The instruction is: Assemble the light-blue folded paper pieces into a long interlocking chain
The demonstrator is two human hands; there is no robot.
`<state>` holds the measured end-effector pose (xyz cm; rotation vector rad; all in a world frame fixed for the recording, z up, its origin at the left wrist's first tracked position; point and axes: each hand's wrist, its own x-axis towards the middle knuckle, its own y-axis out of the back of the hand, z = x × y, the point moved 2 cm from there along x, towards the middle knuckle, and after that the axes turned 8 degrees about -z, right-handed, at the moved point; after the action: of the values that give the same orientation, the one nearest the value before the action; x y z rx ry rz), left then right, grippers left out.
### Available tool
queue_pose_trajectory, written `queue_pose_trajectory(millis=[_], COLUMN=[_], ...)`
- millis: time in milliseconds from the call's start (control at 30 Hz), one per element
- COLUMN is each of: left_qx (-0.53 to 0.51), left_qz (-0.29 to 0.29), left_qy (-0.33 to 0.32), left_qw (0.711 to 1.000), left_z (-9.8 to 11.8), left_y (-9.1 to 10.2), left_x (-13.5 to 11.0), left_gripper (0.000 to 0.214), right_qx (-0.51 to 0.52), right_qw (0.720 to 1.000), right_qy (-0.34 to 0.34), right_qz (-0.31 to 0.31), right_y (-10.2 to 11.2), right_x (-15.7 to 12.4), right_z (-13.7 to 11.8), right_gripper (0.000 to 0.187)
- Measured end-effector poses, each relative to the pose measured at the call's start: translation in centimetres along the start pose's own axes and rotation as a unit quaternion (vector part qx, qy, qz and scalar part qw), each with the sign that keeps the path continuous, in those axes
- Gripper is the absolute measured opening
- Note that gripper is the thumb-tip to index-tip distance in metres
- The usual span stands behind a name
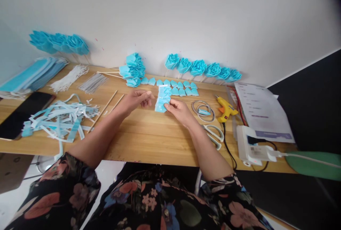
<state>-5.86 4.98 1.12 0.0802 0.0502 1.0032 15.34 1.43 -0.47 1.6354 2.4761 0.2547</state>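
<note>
My right hand (178, 110) pinches a light-blue piece of mask fabric (162, 103) by its right edge, above the middle of the table. The piece is pleated and has a white strip along its top. Just left of it, my left hand (142, 99) is closed in a pinch, apart from the fabric; whatever its fingertips hold is too small to make out. Behind both hands, small blue petal-shaped pieces (182, 92) lie in two rows. Beyond them is a bunch of blue fabric flowers (133, 71) on sticks.
At left are face masks (33, 74), white cords (69, 78), grey wires (93, 83), a phone (22, 114) and cut strips (62, 120). At right lie scissors (216, 135), a yellow glue gun (226, 108) and a power strip (243, 144). Flowers (198, 67) line the wall.
</note>
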Motion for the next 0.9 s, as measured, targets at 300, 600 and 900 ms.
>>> queue_pose_trajectory(millis=[300,600,900], left_qx=[0.073,0.026,0.021], left_qz=[-0.092,-0.082,-0.087], left_qy=[0.049,0.076,0.044], left_qw=[0.992,0.993,0.995], left_z=[0.0,-1.2,-0.8], left_y=[-1.3,-1.3,-1.9], left_x=[-0.1,0.1,0.1], left_gripper=[0.058,0.034,0.035], right_qx=[0.004,0.035,0.009], right_qw=[1.0,0.999,1.0], right_qy=[0.0,0.011,-0.002], right_qz=[0.0,-0.008,0.02], right_y=[-0.2,-0.2,-0.3], right_x=[0.2,-0.1,0.2], right_z=[0.1,-0.9,0.7], right_gripper=[0.036,0.041,0.025])
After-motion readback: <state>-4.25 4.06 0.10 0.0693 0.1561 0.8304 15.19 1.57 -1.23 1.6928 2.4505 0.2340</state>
